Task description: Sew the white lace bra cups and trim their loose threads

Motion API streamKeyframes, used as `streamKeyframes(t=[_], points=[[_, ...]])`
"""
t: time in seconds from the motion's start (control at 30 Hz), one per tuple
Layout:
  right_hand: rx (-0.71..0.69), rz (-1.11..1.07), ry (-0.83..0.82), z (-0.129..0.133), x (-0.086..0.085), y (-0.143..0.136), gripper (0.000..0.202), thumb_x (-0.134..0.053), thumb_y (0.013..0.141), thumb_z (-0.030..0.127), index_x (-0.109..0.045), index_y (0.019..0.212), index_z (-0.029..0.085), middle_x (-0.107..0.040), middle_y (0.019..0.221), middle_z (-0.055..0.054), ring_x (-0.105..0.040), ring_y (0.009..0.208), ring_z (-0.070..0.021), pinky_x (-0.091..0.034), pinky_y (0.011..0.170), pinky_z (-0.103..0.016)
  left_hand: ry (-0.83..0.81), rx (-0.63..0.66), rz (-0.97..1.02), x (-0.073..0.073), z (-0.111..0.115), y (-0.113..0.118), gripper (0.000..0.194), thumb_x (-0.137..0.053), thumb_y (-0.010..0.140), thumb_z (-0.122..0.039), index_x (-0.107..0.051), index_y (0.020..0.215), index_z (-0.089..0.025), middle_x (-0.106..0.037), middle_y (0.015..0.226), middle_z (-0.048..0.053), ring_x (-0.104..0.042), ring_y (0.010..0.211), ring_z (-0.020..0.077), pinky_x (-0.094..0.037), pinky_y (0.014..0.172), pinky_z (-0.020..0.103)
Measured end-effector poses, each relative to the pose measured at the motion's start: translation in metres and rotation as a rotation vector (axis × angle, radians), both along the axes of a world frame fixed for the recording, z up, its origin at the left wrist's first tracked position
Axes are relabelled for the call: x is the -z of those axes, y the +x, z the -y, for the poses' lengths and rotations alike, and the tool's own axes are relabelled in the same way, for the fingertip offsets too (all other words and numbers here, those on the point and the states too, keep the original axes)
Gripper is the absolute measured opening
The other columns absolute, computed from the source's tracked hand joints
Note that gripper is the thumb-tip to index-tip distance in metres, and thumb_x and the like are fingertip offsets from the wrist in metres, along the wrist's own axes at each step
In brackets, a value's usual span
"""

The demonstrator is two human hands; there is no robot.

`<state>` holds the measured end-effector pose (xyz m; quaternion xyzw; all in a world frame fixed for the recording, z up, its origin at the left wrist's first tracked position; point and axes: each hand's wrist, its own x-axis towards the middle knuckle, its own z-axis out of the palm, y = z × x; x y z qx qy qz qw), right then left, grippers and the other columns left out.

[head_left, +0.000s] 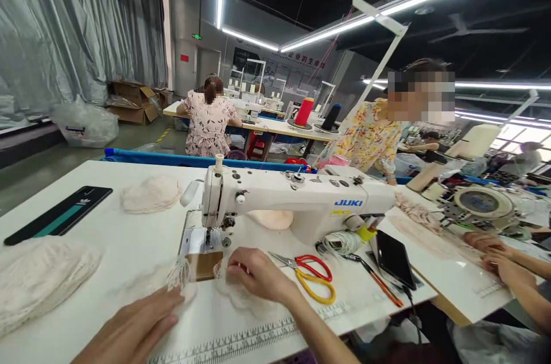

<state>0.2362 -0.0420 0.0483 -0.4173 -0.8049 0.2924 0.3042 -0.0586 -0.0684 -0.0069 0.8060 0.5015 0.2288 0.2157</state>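
A white JUKI sewing machine (pixel 301 203) stands in front of me. My left hand (pixel 148 309) lies flat with its fingers stretched over a pale lace piece (pixel 148 283), just left of the needle area. My right hand (pixel 257 273) is closed, thumb and fingers pinching pale lace fabric (pixel 253 301) on the right. Between the hands, a brown flat piece (pixel 204 265) lies in front of the presser foot (pixel 209 239). Whether the lace on both sides is one piece, I cannot tell. Scissors (pixel 307 278) with red and yellow handles lie right of my right hand.
Pale fabric piles (pixel 43 278) sit at left, near a black phone-like case (pixel 60 215). A printed ruler (pixel 232 344) runs along the front edge. A phone (pixel 395 259) and orange-handled tool (pixel 379 283) lie right. A co-worker's hands (pixel 495 255) work at the neighbouring table.
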Motion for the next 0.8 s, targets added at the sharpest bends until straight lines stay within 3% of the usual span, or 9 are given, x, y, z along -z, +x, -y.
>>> streamKeyframes(t=[0.1,0.17,0.27,0.4,0.5,0.6,0.7,0.8], points=[[0.061,0.136,0.056,-0.003,0.030,-0.013,0.016,-0.047,0.092,0.018,-0.062,0.087,0.017,-0.062,0.085,-0.006,-0.055,0.076,-0.0171,-0.039,0.067,-0.028,0.017,0.066,-0.115,0.019,-0.009,-0.004,0.035,-0.052,0.087,-0.029,-0.062,0.118,-0.043,-0.062,0.123,-0.011,-0.065,0.105,0.0225,-0.057,0.080,0.025],[0.063,0.200,0.077,0.001,0.039,-0.015,0.011,-0.052,0.091,0.018,-0.063,0.090,0.018,-0.064,0.093,-0.007,-0.055,0.084,-0.0202,-0.039,0.072,-0.031,0.121,0.112,-0.160,0.027,-0.016,-0.006,0.046,-0.047,0.086,-0.019,-0.056,0.125,-0.043,-0.058,0.129,-0.012,-0.063,0.109,0.0185,-0.055,0.083,0.021],[0.001,0.318,0.164,0.003,0.043,-0.012,0.010,-0.061,0.089,0.025,-0.063,0.099,0.023,-0.065,0.109,-0.004,-0.054,0.096,-0.0222,-0.037,0.080,-0.034,0.398,0.184,-0.229,0.032,-0.029,0.000,0.044,-0.045,0.087,-0.018,-0.057,0.124,-0.038,-0.061,0.127,-0.008,-0.063,0.106,0.0173,-0.053,0.084,0.021],[-0.168,0.388,0.276,-0.005,0.039,-0.007,0.022,-0.052,0.096,0.035,-0.057,0.115,0.027,-0.058,0.129,0.001,-0.048,0.119,-0.0181,-0.028,0.099,-0.036,0.736,0.161,-0.306,0.030,-0.040,0.016,0.030,-0.041,0.094,-0.032,-0.066,0.111,-0.028,-0.068,0.110,0.006,-0.064,0.100,0.0228,-0.054,0.078,0.026],[-0.263,0.438,0.256,-0.009,0.032,-0.001,0.028,-0.044,0.098,0.042,-0.055,0.120,0.028,-0.052,0.137,0.001,-0.038,0.131,-0.0167,-0.019,0.107,-0.037,0.740,0.207,-0.368,0.032,-0.043,0.020,0.033,-0.043,0.094,-0.034,-0.058,0.123,-0.025,-0.054,0.133,0.011,-0.053,0.119,0.0251,-0.049,0.090,0.028],[-0.276,0.479,0.227,-0.009,0.026,0.003,0.032,-0.042,0.097,0.047,-0.054,0.122,0.031,-0.048,0.141,0.001,-0.034,0.134,-0.0172,-0.017,0.108,-0.038,0.706,0.226,-0.423,0.044,-0.042,0.018,0.041,-0.045,0.091,-0.024,-0.048,0.132,-0.028,-0.041,0.146,0.009,-0.036,0.134,0.0293,-0.033,0.107,0.046],[-0.239,0.459,0.235,-0.008,0.026,0.003,0.038,-0.041,0.097,0.048,-0.048,0.128,0.027,-0.053,0.136,-0.003,-0.038,0.132,-0.0190,-0.018,0.107,-0.040,0.653,0.166,-0.512,0.054,-0.041,0.020,0.053,-0.045,0.084,-0.016,-0.045,0.136,-0.030,-0.039,0.147,0.007,-0.031,0.135,0.0380,-0.020,0.105,0.066],[-0.228,0.373,0.264,-0.008,0.034,0.000,0.030,-0.042,0.099,0.041,-0.054,0.119,0.023,-0.063,0.121,-0.004,-0.048,0.118,-0.0186,-0.024,0.102,-0.039,0.602,0.174,-0.583,0.052,-0.040,0.024,0.070,-0.049,0.079,-0.010,-0.034,0.142,-0.035,-0.038,0.147,0.010,-0.035,0.130,0.0454,-0.022,0.094,0.077]])
